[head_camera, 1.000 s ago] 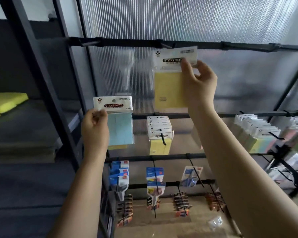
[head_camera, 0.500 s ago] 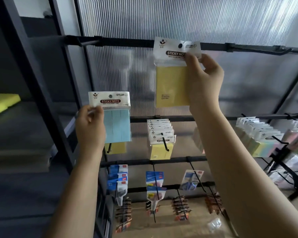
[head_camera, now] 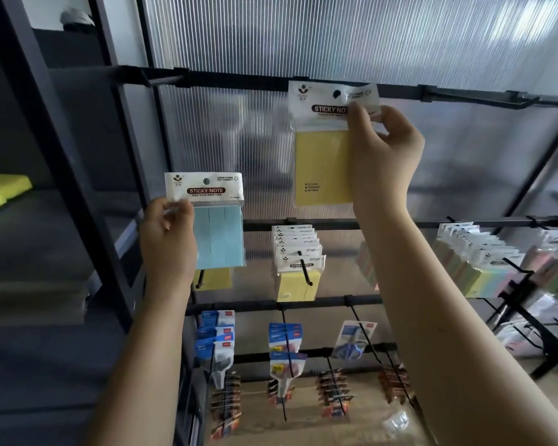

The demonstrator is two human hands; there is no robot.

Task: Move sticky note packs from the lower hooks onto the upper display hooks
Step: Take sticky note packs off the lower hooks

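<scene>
My right hand (head_camera: 382,152) pinches a yellow sticky note pack (head_camera: 322,162) by its white header and holds it up against the top black bar (head_camera: 239,79), the header hole level with the bar. Lower left, my left hand (head_camera: 168,239) grips a blue sticky note pack (head_camera: 219,233) at its header corner, in front of the left lower hook (head_camera: 201,280). Several yellow packs (head_camera: 298,262) hang on the middle lower hook. An upper hook (head_camera: 161,79) sticks out at the top left, another upper hook (head_camera: 522,103) at the top right.
Pastel sticky note packs (head_camera: 477,262) fill hooks at the right. Blue-carded items (head_camera: 218,339), scissors (head_camera: 351,341) and small packs hang on the rows below. A black frame post (head_camera: 62,175) stands at the left, with grey shelves and a yellow-green pad (head_camera: 0,191) beyond it.
My right hand has raised the yellow pack until its header reaches the top bar. My left hand has lifted the blue pack slightly.
</scene>
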